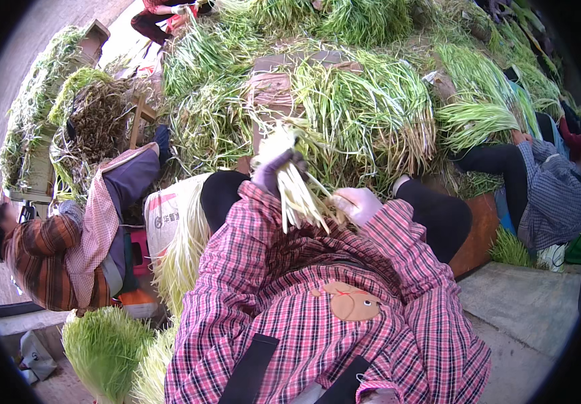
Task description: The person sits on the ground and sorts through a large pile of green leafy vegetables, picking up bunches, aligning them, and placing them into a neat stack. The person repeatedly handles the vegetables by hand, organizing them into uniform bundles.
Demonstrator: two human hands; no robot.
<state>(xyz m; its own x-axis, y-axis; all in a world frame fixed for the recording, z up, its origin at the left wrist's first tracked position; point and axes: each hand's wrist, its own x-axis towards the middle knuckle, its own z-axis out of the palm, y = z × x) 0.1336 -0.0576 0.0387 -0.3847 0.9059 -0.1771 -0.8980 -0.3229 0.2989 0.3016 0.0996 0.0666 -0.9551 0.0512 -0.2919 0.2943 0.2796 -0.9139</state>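
Note:
My left hand (273, 171), in a purple glove, grips a bunch of pale leafy-vegetable stalks (294, 199), possibly garlic chives. Their whitish ends hang toward my lap, and the leafy part fans out beyond my fist. Close by on the right, my right hand (357, 205), in a pale glove, pinches a thin stalk (319, 186) at the lower end of the bunch. Just past both hands lies a heap of long green stalks (361, 106), its brownish root ends (419, 139) facing right. A brown cloth (271, 90) lies left of that heap.
A co-worker in a striped top (43, 252) sits at left beside a white sack (169, 212) bearing writing and pale trimmed stalks (184, 247). Upright green bundles (106, 348) stand lower left. Another person in a checked top (550, 187) works at right near a brown board (477, 232).

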